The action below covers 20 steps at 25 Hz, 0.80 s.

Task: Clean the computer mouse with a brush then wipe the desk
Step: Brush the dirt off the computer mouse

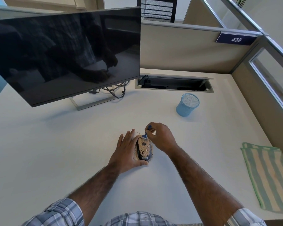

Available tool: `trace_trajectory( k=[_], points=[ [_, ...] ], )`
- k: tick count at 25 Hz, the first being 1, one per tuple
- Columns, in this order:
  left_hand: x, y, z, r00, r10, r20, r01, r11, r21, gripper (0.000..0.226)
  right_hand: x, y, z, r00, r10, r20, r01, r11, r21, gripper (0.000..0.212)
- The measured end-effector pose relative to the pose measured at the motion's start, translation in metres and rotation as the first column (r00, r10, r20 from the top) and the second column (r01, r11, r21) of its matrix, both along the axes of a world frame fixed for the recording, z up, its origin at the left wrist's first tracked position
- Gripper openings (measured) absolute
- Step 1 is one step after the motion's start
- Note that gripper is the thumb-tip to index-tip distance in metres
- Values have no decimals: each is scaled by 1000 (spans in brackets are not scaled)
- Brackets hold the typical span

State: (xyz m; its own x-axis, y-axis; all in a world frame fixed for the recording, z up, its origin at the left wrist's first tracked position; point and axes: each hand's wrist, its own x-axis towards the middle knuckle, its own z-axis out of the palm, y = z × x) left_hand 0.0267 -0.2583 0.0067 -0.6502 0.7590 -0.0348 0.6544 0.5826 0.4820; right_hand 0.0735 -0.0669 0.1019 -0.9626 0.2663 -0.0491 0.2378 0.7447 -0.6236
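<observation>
Much of mouse (145,157) beneath tan crumbs (141,143)

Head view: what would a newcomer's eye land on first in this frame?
The computer mouse in the middle of the desk, caked in tan crumbs, draws the eye. The left hand holds it while the right hand pinches a small blue brush at its far end. A big dark monitor looms behind on the left, a blue mesh cup stands to the right, and a green-striped cloth lies at the right edge.
</observation>
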Motion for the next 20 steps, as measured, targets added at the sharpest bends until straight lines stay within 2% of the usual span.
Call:
trace_trajectory(
  k=[20],
  points=[
    [1, 0, 5, 1000, -8, 5, 8, 1000, -9, 127, 3, 3, 1, 1000, 3, -25, -4, 1000, -19, 11]
  ],
)
